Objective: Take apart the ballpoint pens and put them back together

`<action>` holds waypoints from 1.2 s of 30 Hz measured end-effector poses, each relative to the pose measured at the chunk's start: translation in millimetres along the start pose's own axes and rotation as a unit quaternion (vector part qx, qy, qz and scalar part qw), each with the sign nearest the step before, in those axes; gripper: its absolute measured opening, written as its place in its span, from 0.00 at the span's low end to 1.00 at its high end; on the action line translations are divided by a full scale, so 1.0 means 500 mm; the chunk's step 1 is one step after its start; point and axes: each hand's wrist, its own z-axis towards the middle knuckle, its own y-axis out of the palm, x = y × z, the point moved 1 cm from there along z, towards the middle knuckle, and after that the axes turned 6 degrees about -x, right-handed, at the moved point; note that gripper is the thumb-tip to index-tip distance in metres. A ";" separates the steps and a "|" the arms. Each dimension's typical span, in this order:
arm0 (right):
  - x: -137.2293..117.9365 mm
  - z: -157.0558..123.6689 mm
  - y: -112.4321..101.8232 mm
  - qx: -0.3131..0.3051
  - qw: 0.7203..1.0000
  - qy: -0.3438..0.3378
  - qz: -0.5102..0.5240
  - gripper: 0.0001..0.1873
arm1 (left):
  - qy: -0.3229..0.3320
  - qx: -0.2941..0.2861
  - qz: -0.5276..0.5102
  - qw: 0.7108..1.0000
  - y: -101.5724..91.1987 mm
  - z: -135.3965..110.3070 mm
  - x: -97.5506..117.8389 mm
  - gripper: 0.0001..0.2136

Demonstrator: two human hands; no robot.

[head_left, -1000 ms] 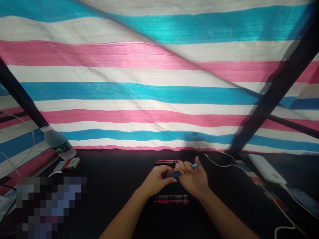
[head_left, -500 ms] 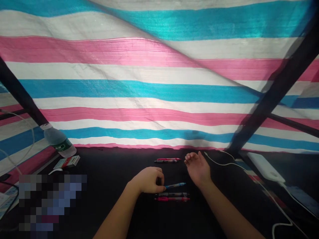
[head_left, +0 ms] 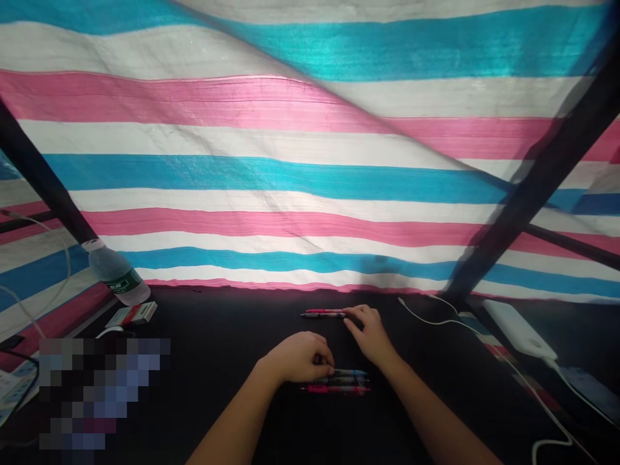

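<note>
Pinching the blue pen (head_left: pixel 352 372) at its left end with the left hand (head_left: pixel 301 357), thumb against curled fingers. Lying low over the table, just beyond the black pen (head_left: pixel 343 382) and, nearest of all, the pink pen (head_left: pixel 336 390), roughly parallel to both. Resting the right hand (head_left: pixel 365 326) farther back, with fingertips at the right ends of a red pen (head_left: pixel 320 311) and a dark pen (head_left: pixel 320 316); impossible to tell whether closed on either.

Spread beneath everything as a dark, dull black tabletop (head_left: pixel 213 361). Bearing at far left a bottle (head_left: pixel 121 281) with a green label, near a small white-and-red box (head_left: pixel 130 314); blurred below by a pixelated patch. Bearing at right a white oblong device (head_left: pixel 518 328), joined to a pale cable (head_left: pixel 552 416). Closed off behind by a sheet (head_left: pixel 271 174) striped blue, white and pink, glowing with light and framed by slanting dark posts (head_left: pixel 542 174).
</note>
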 end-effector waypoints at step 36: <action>-0.012 0.004 -0.004 -0.003 0.987 0.067 0.147 0.15 | -0.001 0.080 0.031 0.996 -0.012 0.002 -0.005 0.09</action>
